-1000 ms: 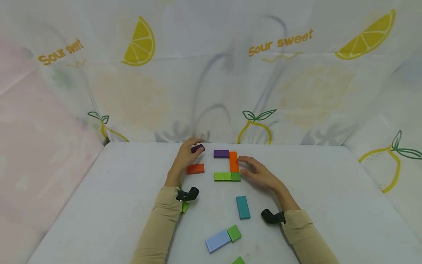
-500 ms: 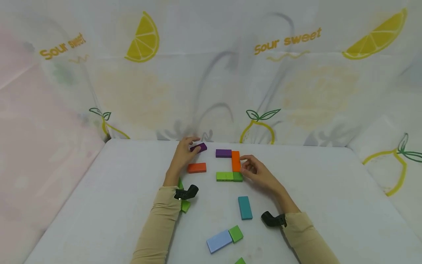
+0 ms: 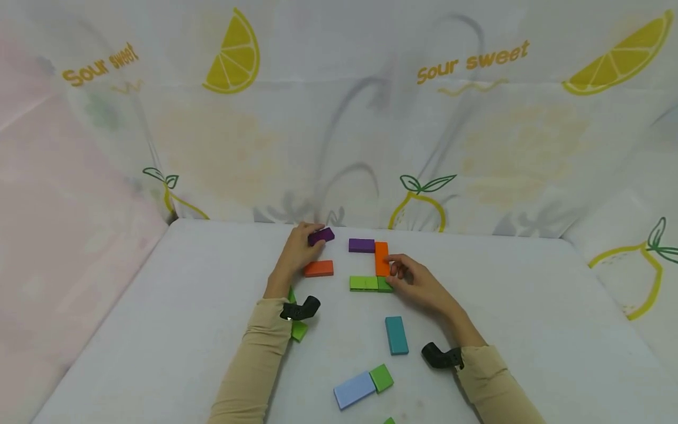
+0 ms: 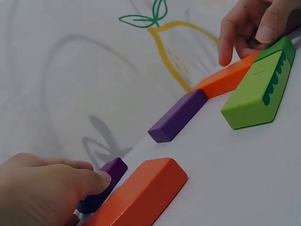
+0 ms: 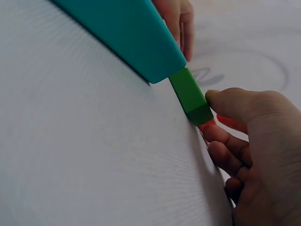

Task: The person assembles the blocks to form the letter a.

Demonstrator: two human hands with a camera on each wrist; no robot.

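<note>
My left hand (image 3: 296, 253) pinches a dark purple block (image 3: 321, 236) between thumb and fingers near the table's back edge, just behind a red-orange block (image 3: 319, 269). A second purple block (image 3: 362, 245) lies to its right, its end meeting an upright-running orange block (image 3: 382, 259). Below these, a light green block (image 3: 363, 284) and a small darker green block (image 3: 384, 285) sit end to end, by the orange one's near end. My right hand (image 3: 421, 285) is at the right side of this group, fingers loosely bent. Its thumb touches the small green block in the right wrist view.
A teal block (image 3: 396, 335) lies in front of the group. Nearer still are a light blue block (image 3: 354, 390) and a green block (image 3: 381, 378) side by side. Green pieces (image 3: 299, 331) show beside the left forearm. A printed cloth (image 3: 328, 118) hangs behind the white table (image 3: 159, 330).
The left hand keeps the dark purple block and turns it slightly. My right hand has come in left, from beside the orange block to the small green block. The head view has shifted a little.
</note>
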